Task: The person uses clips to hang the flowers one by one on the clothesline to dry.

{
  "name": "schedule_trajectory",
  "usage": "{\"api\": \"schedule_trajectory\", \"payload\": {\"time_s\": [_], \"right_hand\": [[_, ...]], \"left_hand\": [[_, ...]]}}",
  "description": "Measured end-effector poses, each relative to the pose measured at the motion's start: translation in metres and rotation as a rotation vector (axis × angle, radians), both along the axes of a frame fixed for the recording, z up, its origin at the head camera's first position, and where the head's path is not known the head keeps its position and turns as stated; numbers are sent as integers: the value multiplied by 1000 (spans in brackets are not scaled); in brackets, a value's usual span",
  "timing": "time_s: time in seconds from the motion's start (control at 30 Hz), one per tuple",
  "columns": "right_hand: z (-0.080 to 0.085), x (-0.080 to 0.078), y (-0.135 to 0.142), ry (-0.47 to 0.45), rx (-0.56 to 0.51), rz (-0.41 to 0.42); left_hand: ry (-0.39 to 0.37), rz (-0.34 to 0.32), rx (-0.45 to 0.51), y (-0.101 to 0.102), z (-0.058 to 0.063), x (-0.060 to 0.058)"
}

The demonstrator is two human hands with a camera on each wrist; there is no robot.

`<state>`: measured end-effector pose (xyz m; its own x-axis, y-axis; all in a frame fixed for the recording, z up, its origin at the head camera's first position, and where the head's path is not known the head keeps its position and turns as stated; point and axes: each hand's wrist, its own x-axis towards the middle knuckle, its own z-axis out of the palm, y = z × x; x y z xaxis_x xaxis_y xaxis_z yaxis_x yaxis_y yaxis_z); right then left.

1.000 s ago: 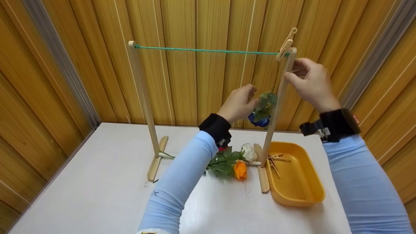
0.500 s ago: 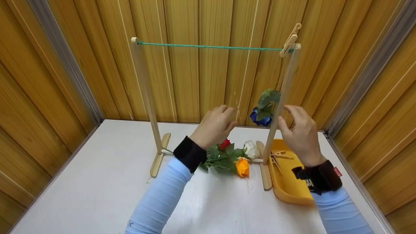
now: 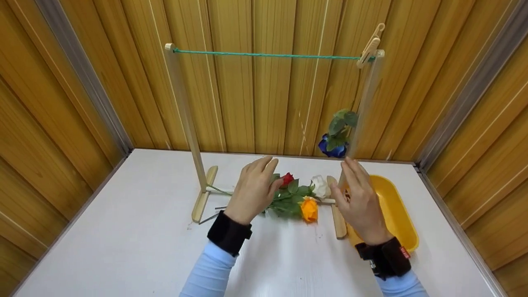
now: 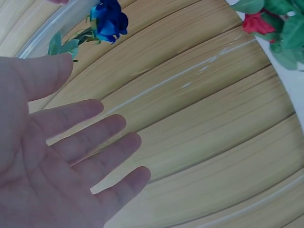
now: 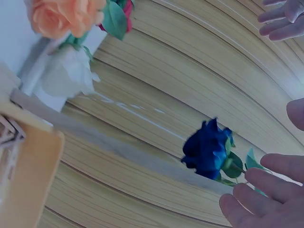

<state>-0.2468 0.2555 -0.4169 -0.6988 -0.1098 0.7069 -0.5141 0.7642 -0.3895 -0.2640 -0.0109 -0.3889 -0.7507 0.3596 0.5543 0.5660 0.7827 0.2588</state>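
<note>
A blue rose hangs head down near the right post, below a wooden clothespin clipped on the green cord. My left hand hovers over the stems on the table, its fingers spread in the left wrist view and holding nothing. My right hand is held over the near side of the yellow tray, fingers extended and nothing in them. Between the hands lie a red rose, a white rose and an orange rose with green leaves. My left hand hides part of their stems.
The cord runs between a left wooden post and a right wooden post, both on flat feet. At the right stands a yellow tray; clothespins inside it show in the right wrist view. A wood-panelled wall closes the back.
My right hand has come down from beside the top of the right post. My left hand has drawn back from the blue rose, down and leftward. The rose stays hanging.
</note>
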Motion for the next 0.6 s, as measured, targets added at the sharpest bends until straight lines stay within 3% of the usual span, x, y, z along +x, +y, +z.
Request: {"api": "schedule_trajectory", "payload": {"time_s": [0.3,0.6], "right_hand": [[-37,11,-8,12,29,0],[-63,26,-12,-38,62,10]], "left_hand": [[22,83,-9,-12,-47,18],[28,157,-28,-20,-92,22]]}}
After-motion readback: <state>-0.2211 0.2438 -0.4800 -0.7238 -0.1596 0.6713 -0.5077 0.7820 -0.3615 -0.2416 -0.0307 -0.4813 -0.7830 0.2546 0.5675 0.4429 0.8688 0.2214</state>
